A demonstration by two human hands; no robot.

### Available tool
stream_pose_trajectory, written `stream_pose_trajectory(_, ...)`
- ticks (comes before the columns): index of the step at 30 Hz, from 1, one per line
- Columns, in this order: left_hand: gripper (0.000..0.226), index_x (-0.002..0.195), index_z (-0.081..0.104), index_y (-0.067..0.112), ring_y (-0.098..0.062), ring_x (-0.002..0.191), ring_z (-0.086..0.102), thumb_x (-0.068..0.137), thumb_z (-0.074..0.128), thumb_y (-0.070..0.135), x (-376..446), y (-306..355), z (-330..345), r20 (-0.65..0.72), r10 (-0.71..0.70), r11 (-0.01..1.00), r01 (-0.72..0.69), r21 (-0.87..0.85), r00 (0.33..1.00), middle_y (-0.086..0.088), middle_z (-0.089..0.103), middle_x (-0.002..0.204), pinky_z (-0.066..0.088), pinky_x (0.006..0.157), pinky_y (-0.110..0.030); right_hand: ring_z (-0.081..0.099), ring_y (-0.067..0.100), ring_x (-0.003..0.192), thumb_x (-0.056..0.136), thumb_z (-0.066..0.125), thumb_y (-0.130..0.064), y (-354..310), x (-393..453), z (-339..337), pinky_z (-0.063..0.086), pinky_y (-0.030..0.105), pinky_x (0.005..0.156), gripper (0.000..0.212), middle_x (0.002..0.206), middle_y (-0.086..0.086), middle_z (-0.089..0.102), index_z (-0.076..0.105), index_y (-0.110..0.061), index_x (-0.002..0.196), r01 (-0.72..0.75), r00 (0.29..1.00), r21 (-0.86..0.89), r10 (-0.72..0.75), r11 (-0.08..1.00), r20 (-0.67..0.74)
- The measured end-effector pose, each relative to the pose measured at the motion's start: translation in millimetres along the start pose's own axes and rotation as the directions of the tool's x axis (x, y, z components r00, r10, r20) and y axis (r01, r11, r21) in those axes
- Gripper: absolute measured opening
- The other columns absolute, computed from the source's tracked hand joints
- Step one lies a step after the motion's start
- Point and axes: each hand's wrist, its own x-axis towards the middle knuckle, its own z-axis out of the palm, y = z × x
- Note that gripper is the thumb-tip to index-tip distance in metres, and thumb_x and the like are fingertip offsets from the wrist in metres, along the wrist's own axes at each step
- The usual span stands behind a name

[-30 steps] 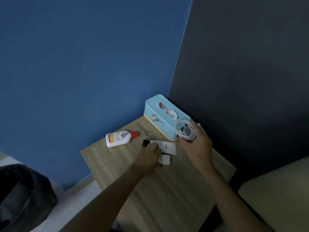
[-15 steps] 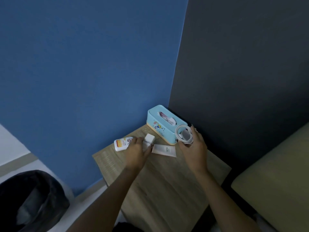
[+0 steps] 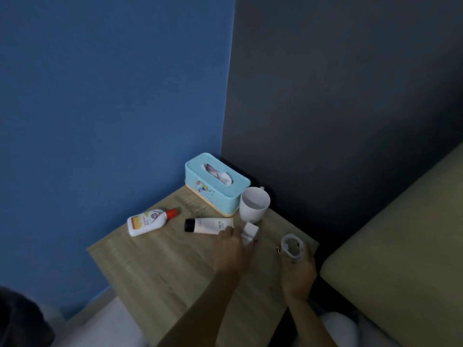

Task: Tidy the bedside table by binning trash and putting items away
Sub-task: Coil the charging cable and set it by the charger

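A small white charger block (image 3: 249, 232) is pinched in the left hand (image 3: 231, 249), lifted off the surface (image 3: 155, 266); its coiled cable (image 3: 292, 246) is held in the right hand (image 3: 298, 269), presumably for stowing together.

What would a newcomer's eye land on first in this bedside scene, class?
Probably the light blue tissue box in the table's far corner, with a white cup beside it. Nearer, the left hand holds a small white charger block, and the right hand grips a coiled white cable.

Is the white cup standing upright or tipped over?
Upright: the white cup stands on its base by the tissue box, open rim facing up.
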Motion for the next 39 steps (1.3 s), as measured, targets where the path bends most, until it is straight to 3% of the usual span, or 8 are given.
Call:
stream_pose_trajectory(5,0.053,0.139,0.038,0.025,-0.019,0.122,0.044,0.092,0.050,0.044,17,10,39,0.070,0.095,0.994,-0.091,-0.057,0.993,-0.002,0.049,0.135,0.039,0.099,-0.031,0.064,0.034,0.109,0.080,0.075,-0.010,16,17,13,0.048,0.032,0.089,0.056,0.121,0.021,0.065,0.054,0.002,0.131,-0.040,0.999,-0.023,0.039,0.999,-0.035)
stream_pose_trajectory(8,0.056,0.143,0.033,0.025,-0.018,0.130,0.039,0.093,0.050,0.042,27,12,52,0.064,0.118,0.989,-0.112,-0.094,0.991,-0.001,0.041,0.142,0.038,0.104,-0.031,0.061,0.035,0.115,0.081,0.075,-0.011,14,24,26,0.049,0.039,0.096,0.062,0.126,0.022,0.063,0.049,0.002,0.136,-0.041,0.998,-0.044,0.039,0.998,-0.040)
stream_pose_trajectory(11,0.054,0.142,0.036,0.022,-0.018,0.129,0.040,0.093,0.050,0.040,33,13,62,0.030,0.132,0.986,-0.129,-0.104,0.991,-0.002,0.041,0.142,0.038,0.105,-0.031,0.056,0.037,0.118,0.081,0.075,-0.013,16,22,37,0.046,0.043,0.100,0.067,0.130,0.023,0.058,0.045,0.001,0.139,-0.010,0.999,-0.127,0.004,0.992,-0.050)
stream_pose_trajectory(16,0.051,0.139,0.042,0.020,-0.017,0.120,0.045,0.092,0.051,0.040,34,6,75,-0.026,0.130,0.981,-0.132,-0.139,0.991,-0.003,0.045,0.134,0.042,0.097,-0.029,0.055,0.035,0.114,0.075,0.080,-0.024,18,14,44,0.047,0.040,0.100,0.059,0.129,0.020,0.050,0.060,-0.002,0.125,-0.026,0.994,-0.184,0.006,0.983,-0.111)
stream_pose_trajectory(23,0.055,0.136,0.042,0.020,-0.016,0.114,0.048,0.089,0.053,0.046,36,0,83,-0.063,0.136,0.974,-0.145,-0.173,0.989,-0.004,0.044,0.129,0.047,0.092,-0.028,0.052,0.044,0.112,0.071,0.083,-0.033,15,6,41,0.045,0.054,0.090,0.067,0.135,0.023,0.050,0.059,-0.004,0.126,-0.070,0.979,-0.346,-0.002,0.936,-0.203)
stream_pose_trajectory(28,0.057,0.138,0.042,0.020,-0.014,0.115,0.046,0.087,0.057,0.042,40,-8,80,-0.051,0.218,0.954,-0.224,-0.199,0.975,-0.003,0.042,0.131,0.046,0.094,-0.025,0.047,0.041,0.124,0.080,0.073,-0.034,15,4,39,0.039,0.054,0.095,0.074,0.147,0.018,0.043,0.043,-0.006,0.142,-0.064,0.988,-0.351,0.009,0.934,-0.156)
stream_pose_trajectory(31,0.054,0.137,0.044,0.019,-0.014,0.116,0.046,0.088,0.060,0.036,43,-10,82,-0.066,0.241,0.952,-0.249,-0.178,0.968,-0.005,0.044,0.130,0.041,0.094,-0.019,0.050,0.040,0.123,0.081,0.073,-0.032,17,5,41,0.039,0.053,0.095,0.069,0.142,0.018,0.050,0.047,-0.005,0.139,-0.054,0.991,-0.361,0.005,0.931,-0.135)
stream_pose_trajectory(39,0.055,0.136,0.045,0.020,-0.014,0.116,0.047,0.088,0.059,0.042,42,-14,86,-0.088,0.258,0.944,-0.270,-0.190,0.962,-0.004,0.045,0.130,0.046,0.096,-0.025,0.050,0.040,0.124,0.079,0.075,-0.035,22,6,42,0.041,0.053,0.097,0.073,0.141,0.016,0.052,0.047,-0.004,0.139,-0.043,0.991,-0.374,-0.008,0.926,-0.134)
